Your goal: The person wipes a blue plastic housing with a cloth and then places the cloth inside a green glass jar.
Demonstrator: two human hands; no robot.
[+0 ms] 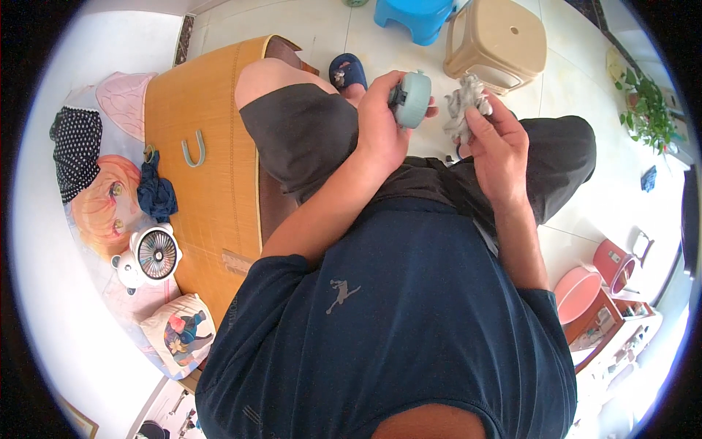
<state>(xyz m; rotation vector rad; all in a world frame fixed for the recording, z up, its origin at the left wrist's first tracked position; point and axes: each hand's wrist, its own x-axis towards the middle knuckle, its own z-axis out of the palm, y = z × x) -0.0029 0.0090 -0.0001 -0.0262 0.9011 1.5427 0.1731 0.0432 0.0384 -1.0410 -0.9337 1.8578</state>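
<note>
Above my lap, my left hand [381, 126] is closed around a sage-green round bottle lid [416, 99] with a dark latch-like part on its side. Its flat outer face points partly to the right. Just right of it, a crumpled grey-and-white cloth [462, 110] is pinched between the thumb and fingers of my right hand [502, 150]. A small gap separates cloth and lid. On the bamboo mat to my left lies a loose U-shaped grey-green handle [194, 149].
The tan mat [212, 88] covers the seat beside me, with a white fan [156, 254], dark blue cloth [156, 192] and a pillow [179, 333]. Ahead stand a blue stool [415, 18] and a beige stool [497, 44]. Pink basins [578, 294] and a plant [647, 121] are right.
</note>
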